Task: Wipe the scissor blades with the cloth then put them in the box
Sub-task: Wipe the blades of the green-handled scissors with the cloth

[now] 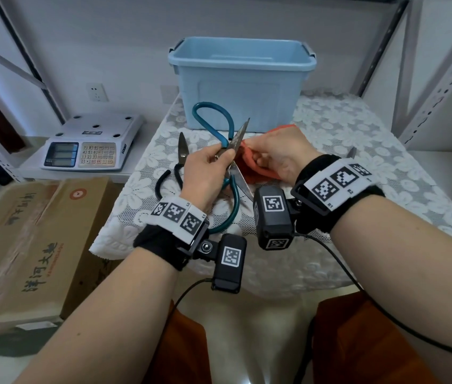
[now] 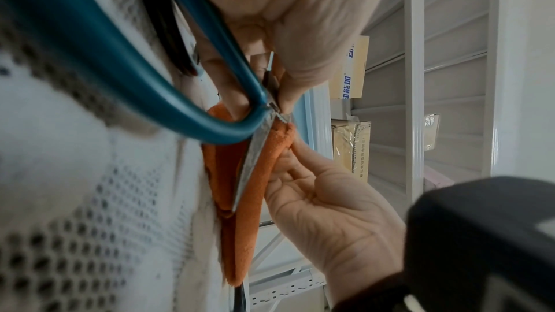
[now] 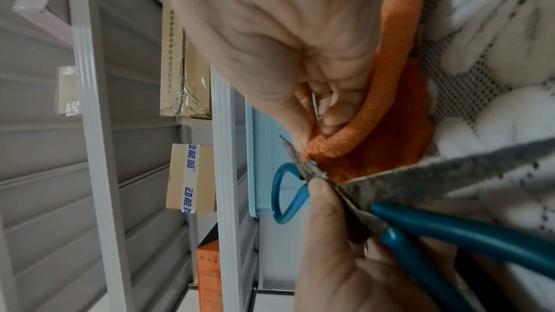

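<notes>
The left hand (image 1: 205,173) pinches the teal-handled scissors (image 1: 229,162) at the pivot, thumb on top and fingers curled beneath, and holds them above the bench (image 1: 357,139) with their blades spread apart in an X. The right hand (image 1: 277,153) grips a folded orange cloth (image 1: 249,162), thumb and fingers closed round it, and presses it against the upper blade just beside the pivot. In the left wrist view the cloth (image 2: 237,174) wraps along one blade, the right hand's thumb bearing on its outer fold.

The light blue box (image 1: 242,76) stands at the back of the bench, open-topped, just behind the raised teal handle loop; only part of its inside shows from the head view, and nothing can be made out there.

A second pair of scissors (image 1: 176,167) with black handles lies on the lace bench cover to the left of the left hand, partly covered by that hand. A metal tip (image 1: 351,152) pokes out behind the right wrist; what it belongs to is hidden. The lower teal loop is partly cut off by the left wrist band. A weighing scale (image 1: 91,142) sits on a lower shelf at left, above a cardboard carton (image 1: 33,245).
</notes>
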